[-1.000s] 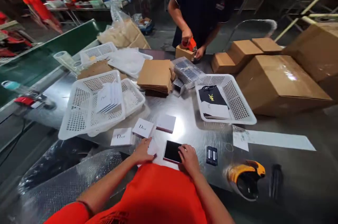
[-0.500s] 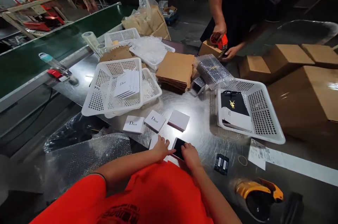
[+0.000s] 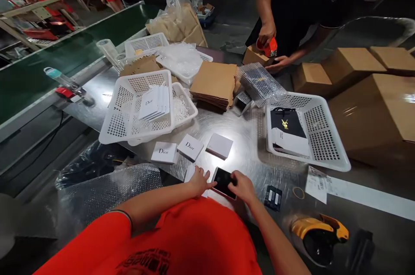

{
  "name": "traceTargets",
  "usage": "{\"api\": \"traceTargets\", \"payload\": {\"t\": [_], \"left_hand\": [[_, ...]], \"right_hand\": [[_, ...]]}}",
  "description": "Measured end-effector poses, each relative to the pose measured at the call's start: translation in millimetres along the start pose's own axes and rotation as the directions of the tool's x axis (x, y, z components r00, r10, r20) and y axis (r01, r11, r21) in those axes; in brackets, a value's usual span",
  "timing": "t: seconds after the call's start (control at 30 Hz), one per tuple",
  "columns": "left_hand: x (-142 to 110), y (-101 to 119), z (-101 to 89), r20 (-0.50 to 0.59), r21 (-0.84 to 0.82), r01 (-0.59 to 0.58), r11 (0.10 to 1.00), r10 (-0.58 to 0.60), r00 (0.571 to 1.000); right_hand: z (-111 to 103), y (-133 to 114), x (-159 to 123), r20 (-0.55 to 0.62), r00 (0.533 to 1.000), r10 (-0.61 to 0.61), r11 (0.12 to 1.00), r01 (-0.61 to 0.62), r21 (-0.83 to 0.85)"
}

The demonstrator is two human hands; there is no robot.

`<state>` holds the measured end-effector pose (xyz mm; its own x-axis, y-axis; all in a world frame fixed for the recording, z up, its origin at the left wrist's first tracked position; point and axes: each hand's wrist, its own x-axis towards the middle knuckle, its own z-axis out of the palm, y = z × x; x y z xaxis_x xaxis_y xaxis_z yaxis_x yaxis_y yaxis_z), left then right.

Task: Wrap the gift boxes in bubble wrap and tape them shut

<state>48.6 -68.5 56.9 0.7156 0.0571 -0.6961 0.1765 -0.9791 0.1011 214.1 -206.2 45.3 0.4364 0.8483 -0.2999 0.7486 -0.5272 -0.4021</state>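
A: ok what are the hands on right now?
B: A shallow black-topped box (image 3: 223, 181), sitting right between them. Left hand (image 3: 198, 182) has its fingers spread, not closed round anything, thumb up against the box's left edge. Right hand (image 3: 243, 186) is curled over the other side, fingers bent in, but I can't tell if they're pinching anything.
A: anything under the left one?
B: yeah, a white piece (image 3: 189, 173), partly hidden by those fingers.
A: and around the grip?
B: Just beyond it there's a white box (image 3: 219, 146), with two Dior boxes (image 3: 190, 147) lined up to its left. Right of the right hand: a dark flat item with white labels (image 3: 272, 198), then a rubber band (image 3: 298, 193). Farther right and closer in, a yellow tape dispenser (image 3: 319, 240).
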Motion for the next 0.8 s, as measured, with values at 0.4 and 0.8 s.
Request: {"api": "traceTargets", "payload": {"t": [0.4,0.8], "left_hand": [[-3,-5,12.5,-0.065,-0.015,-0.032,0.999,0.031,0.997],[-9,-7,14.1,0.003,-0.010,0.003,1.000,-0.003,1.000]], "right_hand": [[-2,55,-16,-0.365,0.847,0.387,0.922,-0.364,0.134],[30,71,-74,-0.342,0.824,0.452,0.800,-0.544,-0.255]]}}
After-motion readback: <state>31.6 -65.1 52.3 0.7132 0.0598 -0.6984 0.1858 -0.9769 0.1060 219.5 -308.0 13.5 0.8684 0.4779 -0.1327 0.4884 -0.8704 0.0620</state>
